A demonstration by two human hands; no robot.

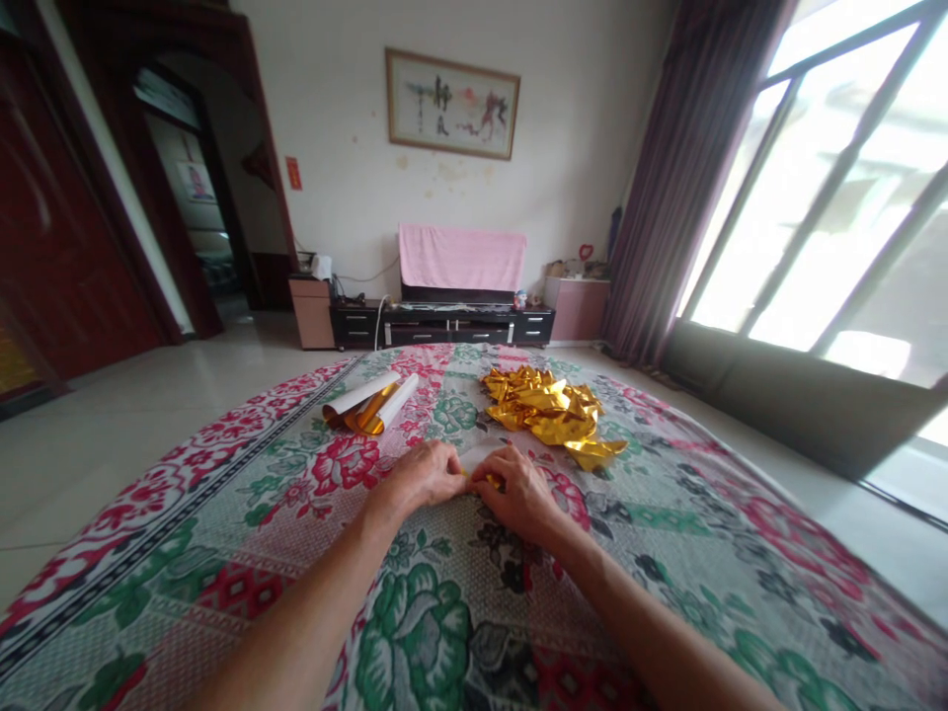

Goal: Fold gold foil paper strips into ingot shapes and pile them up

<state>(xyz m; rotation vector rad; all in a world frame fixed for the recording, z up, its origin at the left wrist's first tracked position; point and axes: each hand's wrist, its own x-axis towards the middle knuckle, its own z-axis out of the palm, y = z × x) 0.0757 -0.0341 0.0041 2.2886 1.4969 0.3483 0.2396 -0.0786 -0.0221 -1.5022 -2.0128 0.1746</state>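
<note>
My left hand [431,472] and my right hand [516,486] meet over the middle of the table, fingers closed on one sheet of gold foil paper [478,454]. Its white back faces up between them, and a bit of gold shows under the right fingers. The fingers hide most of the sheet, so its folds cannot be made out. Beyond the right hand lies a heap of folded gold paper pieces [552,405]. Loosely curled sheets of the same paper [370,403], white outside and gold inside, rest past the left hand.
A flowered cloth [311,583] covers the round table. Farther off stand a low black TV cabinet [355,326] and a screen under a pink cloth [463,257]. A large window with a purple curtain [659,178] is on the right, and a doorway on the left.
</note>
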